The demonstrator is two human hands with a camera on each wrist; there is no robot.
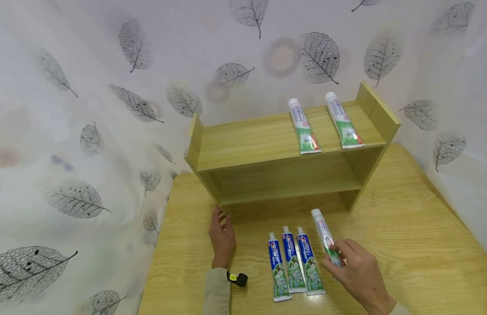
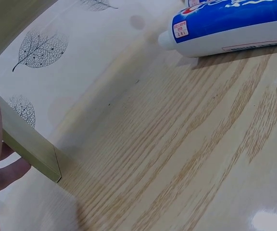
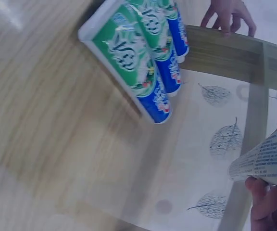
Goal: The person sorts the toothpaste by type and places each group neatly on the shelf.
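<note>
My right hand holds a white and green toothpaste tube by its lower end, cap pointing toward the shelf. In the right wrist view the back of this tube shows small print. At the bottom left corner of the wooden shelf, my left hand grips the side panel, thumb and fingers on either side of it. Three blue and green toothpaste tubes, among them the leftmost tube, lie side by side on the table between my hands. Two white and green tubes, a left one and a right one, lie on the top board.
The shelf stands on a wood-grain table, close to a pale wall with leaf prints. Raised side panels bound the top board, with another board below it. A black strap device is on my left wrist.
</note>
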